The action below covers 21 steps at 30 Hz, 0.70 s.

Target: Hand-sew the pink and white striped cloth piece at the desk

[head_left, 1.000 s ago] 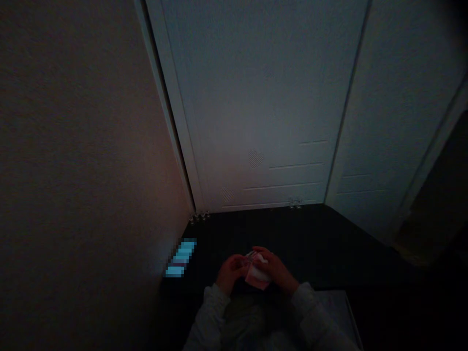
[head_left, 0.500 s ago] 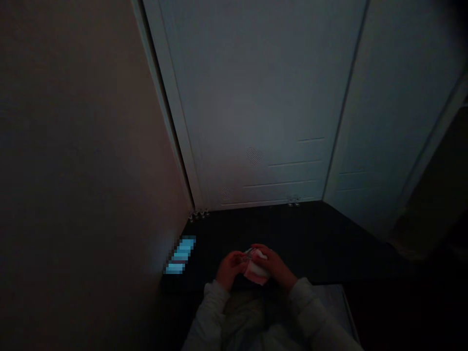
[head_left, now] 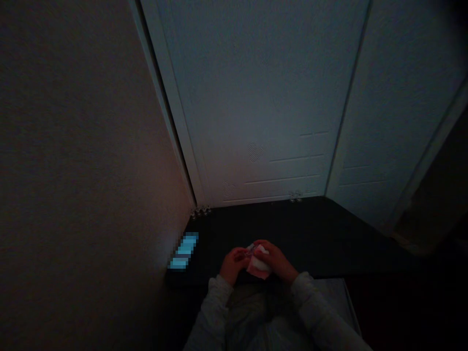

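In the dim light, both my hands meet above the near edge of the dark tabletop (head_left: 314,239). My right hand (head_left: 276,263) is closed around a soft pink-and-white cloth (head_left: 259,269), which hangs down below the fingers. My left hand (head_left: 232,265) is closed at the cloth's left side, its fingertips pinched against a small pale, shiny thing (head_left: 251,247) between the two hands. Fingers cover most of that thing, and its kind cannot be made out.
A lit, pixelated screen (head_left: 185,251) leans at the left by the wall (head_left: 91,170). Several small shiny figures (head_left: 201,211) stand in the back left corner, more small shiny pieces (head_left: 295,196) farther right. White panels (head_left: 256,97) rise behind. A pale box-like surface (head_left: 334,300) lies below the table edge.
The view has shifted slightly. My fingers have moved a little on the cloth, and the cloth is turned slightly, its white part showing more. Both hands keep their hold.
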Each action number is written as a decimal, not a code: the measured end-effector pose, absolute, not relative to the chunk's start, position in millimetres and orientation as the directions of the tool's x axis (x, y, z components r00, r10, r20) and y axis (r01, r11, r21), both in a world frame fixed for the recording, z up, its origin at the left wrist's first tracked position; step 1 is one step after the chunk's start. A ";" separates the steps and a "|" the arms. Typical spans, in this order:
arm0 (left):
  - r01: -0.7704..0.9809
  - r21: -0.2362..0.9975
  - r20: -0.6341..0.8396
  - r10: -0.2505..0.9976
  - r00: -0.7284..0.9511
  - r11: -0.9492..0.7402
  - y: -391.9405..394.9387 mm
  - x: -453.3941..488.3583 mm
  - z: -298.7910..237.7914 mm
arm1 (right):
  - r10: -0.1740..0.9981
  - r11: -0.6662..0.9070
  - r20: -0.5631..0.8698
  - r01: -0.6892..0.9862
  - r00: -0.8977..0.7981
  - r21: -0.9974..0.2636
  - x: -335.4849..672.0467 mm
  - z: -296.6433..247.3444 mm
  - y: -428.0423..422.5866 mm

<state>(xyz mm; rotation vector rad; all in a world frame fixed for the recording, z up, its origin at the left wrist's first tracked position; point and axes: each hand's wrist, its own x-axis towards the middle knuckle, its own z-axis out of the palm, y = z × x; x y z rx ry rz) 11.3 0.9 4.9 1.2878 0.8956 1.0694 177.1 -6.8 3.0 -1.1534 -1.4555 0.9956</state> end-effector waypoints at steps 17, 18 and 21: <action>-0.080 0.996 0.064 0.969 0.238 -0.046 -1.0 12.4 10.0 | 0.964 0.258 0.241 0.179 -0.114 -0.949 179.6 -2.2 -4.1; -0.077 0.996 0.065 0.970 0.235 -0.049 -1.2 12.6 10.5 | 0.965 0.257 0.241 0.177 -0.107 -0.950 179.3 -2.8 -3.9; -0.114 0.993 0.061 0.972 0.225 -0.036 -0.5 12.7 9.4 | 0.966 0.250 0.239 0.141 -0.095 -0.958 178.3 -2.4 -4.1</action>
